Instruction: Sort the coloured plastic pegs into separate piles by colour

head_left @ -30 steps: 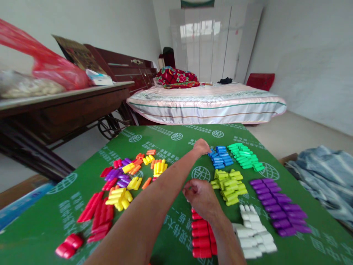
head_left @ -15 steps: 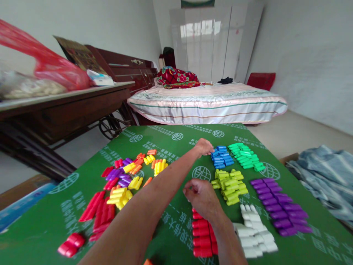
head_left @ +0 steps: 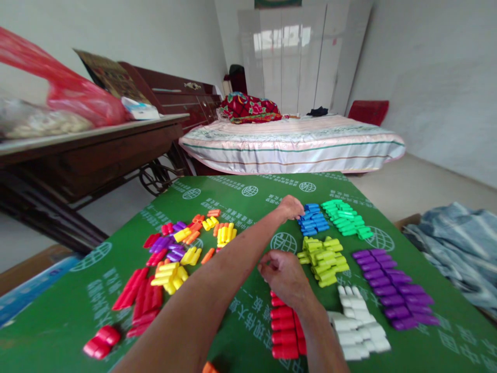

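My left hand reaches far across the green board, fingers pinched at the left edge of a cluster of blue plastic tube-shaped pieces. Its fingertips touch the cluster; whether a piece is between them is hidden. My right hand hovers nearer, curled, over the far end of stacked red tube pieces, partly covering them. Anything inside its fingers is hidden. Yellow-green pieces lie just right of this hand. White pieces lie beside my right forearm.
Green pieces and purple rows lie at right. Left of my arm are mixed yellow, orange, purple and red pieces. Beyond the board stands a bed; a side table is at left, folded denim at right.
My left hand has shifted slightly right, closer against the blue pieces. My right hand stays almost where it was, still curled.
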### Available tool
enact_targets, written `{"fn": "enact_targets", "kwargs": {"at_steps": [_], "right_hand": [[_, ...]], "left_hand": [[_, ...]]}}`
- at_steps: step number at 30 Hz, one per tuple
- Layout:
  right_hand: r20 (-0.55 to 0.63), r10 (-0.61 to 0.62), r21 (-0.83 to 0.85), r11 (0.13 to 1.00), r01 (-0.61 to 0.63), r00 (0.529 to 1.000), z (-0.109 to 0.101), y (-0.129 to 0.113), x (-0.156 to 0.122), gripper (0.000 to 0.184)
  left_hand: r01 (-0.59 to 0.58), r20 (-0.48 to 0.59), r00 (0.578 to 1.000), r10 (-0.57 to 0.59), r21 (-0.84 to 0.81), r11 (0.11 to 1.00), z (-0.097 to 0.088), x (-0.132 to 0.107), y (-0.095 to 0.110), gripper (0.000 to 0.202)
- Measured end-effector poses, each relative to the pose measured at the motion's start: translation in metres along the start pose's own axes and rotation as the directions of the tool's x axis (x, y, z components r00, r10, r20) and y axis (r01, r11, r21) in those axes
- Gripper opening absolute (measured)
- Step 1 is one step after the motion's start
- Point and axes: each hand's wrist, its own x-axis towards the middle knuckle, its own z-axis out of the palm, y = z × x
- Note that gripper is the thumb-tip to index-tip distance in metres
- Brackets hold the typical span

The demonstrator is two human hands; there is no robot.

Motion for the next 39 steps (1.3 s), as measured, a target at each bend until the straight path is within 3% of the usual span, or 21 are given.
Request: {"fn": "enact_targets", "kwargs": {"at_steps": [5, 10, 16, 21, 28, 34, 39], "right_hand": [[0.008, 0.007, 0.006, 1.0, -0.007, 1.0, -0.001, -0.001, -0.001, 0.013], [0.021, -0.025, 0.001, 1.0, 0.025, 0.999, -0.005, -0.007, -0.003, 0.017], [0.049, 0.002, 0.073, 0.997, -0.006, 0.999, -0.009, -0.013, -0.007, 0.021], [0.047, -0.01, 0.162, 0.987, 0.002, 0.999, -0.009, -0.012, -0.012, 0.026], [0.082, 0.025, 0.193, 0.98, -0.04, 0.996, -0.007, -0.014, -0.018, 0.038], [0.044, 0.02, 0.207, 0.978, -0.029, 0.999, -0.005, -0.017, -0.025, 0.045], [-0.025, -0.015, 0.13, 0.991, 0.018, 1.0, -0.003, -0.028, -0.031, 0.046]], "left_hand": [[-0.024, -0.055, 0.998, 0.024, -0.012, 1.0, -0.001, -0.002, -0.001, 0.031], [-0.06, -0.178, 0.983, 0.054, -0.031, 0.998, -0.011, -0.012, -0.006, 0.014], [-0.119, -0.24, 0.963, 0.12, 0.021, 0.993, -0.042, -0.059, -0.044, 0.01], [-0.107, -0.286, 0.948, 0.139, 0.125, 0.986, -0.076, -0.139, -0.098, 0.011], [-0.009, -0.402, 0.91, 0.101, 0.224, 0.975, -0.1, -0.291, -0.175, 0.017], [0.187, -0.523, 0.85, -0.07, 0.175, 0.967, -0.08, -0.404, -0.233, 0.024], [0.245, -0.581, 0.799, -0.159, 0.073, 0.967, -0.041, -0.464, -0.261, 0.023]]}}
